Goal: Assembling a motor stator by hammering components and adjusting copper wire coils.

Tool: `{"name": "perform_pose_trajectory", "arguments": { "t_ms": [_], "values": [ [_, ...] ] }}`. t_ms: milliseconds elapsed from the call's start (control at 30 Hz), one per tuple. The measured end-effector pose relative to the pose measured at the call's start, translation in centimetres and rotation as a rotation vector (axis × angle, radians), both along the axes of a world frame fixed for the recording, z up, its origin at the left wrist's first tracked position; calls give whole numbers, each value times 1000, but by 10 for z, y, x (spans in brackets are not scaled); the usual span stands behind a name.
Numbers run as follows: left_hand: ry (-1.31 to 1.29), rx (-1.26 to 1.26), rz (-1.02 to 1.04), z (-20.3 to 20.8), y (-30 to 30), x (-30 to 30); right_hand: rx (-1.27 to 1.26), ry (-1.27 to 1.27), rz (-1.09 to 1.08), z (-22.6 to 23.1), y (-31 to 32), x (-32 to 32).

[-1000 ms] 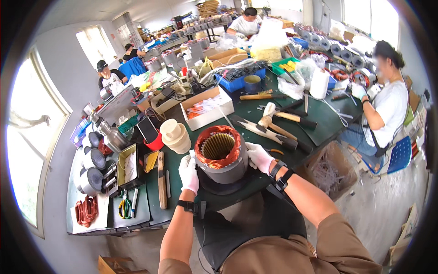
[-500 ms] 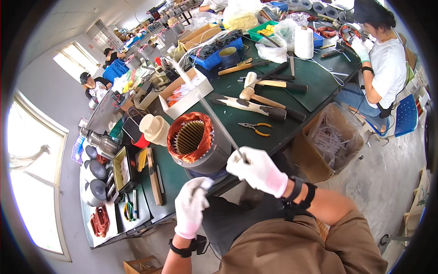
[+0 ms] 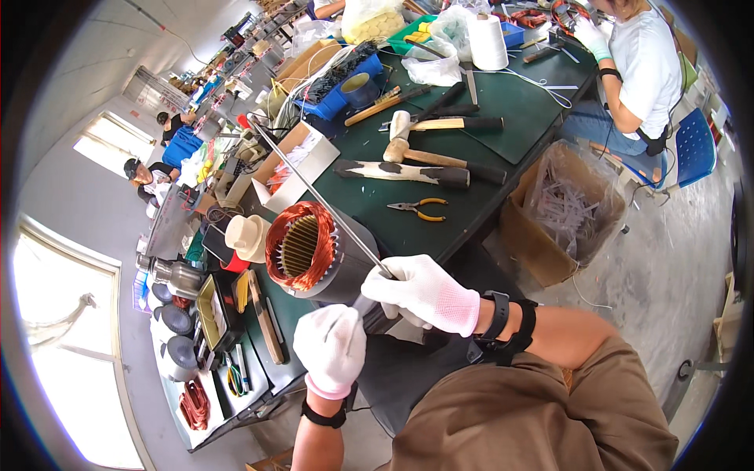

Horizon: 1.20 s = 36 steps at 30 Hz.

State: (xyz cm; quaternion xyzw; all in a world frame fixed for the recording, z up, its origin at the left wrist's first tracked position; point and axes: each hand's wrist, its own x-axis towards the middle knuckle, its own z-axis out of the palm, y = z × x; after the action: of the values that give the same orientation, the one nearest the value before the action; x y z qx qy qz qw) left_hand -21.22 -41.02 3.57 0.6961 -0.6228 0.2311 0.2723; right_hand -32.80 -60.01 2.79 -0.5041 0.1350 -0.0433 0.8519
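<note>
In front of me stands a grey motor stator (image 3: 345,263) with a ring of copper windings (image 3: 323,255) at its open end. My right hand (image 3: 424,294), in a white glove, is closed round the near end of a long thin metal rod (image 3: 318,195). The rod slants up and away past the stator, its far end over a white box (image 3: 314,161). Close beside it, my gloved left hand (image 3: 330,349) is closed with its back toward me. A small pale strip (image 3: 364,304) shows at its fingertips, partly hidden.
On the green table (image 3: 369,212) lie pliers (image 3: 420,209), a mallet (image 3: 399,137), hammers and a dark-and-white bar (image 3: 400,173). A carton of scraps (image 3: 542,235) stands on the floor at right. A co-worker (image 3: 640,78) sits beyond it. Scissors (image 3: 234,377) lie at left.
My view has shifted, so the table sits further left. My hands have come closer together, the left turning its back up. The rod's far end has swung left and lower.
</note>
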Motion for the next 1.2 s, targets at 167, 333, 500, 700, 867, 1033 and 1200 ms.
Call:
{"name": "perform_pose_trajectory", "arguments": {
  "t_ms": [167,333,500,700,867,1033,1200],
  "values": [
    [-144,1,144,-6,-13,41,-331,-62,-261,-4,-17,-24],
    [-147,-5,140,-13,-19,43,-1280,-258,-495,-35,-50,-61],
    [-16,-2,180,-15,-23,41,-1513,-47,-319,-7,-61,-110],
    [35,-5,269,-15,-26,40,-1883,128,-109,37,-71,-143],
    [-8,-15,304,-15,-31,40,-2034,110,-131,57,-58,-136],
    [-11,-22,292,-13,-31,41,-2144,133,-125,76,-43,-124],
    [0,-68,278,-16,-38,44,-2166,58,-131,58,-55,-111]
  ]
}}
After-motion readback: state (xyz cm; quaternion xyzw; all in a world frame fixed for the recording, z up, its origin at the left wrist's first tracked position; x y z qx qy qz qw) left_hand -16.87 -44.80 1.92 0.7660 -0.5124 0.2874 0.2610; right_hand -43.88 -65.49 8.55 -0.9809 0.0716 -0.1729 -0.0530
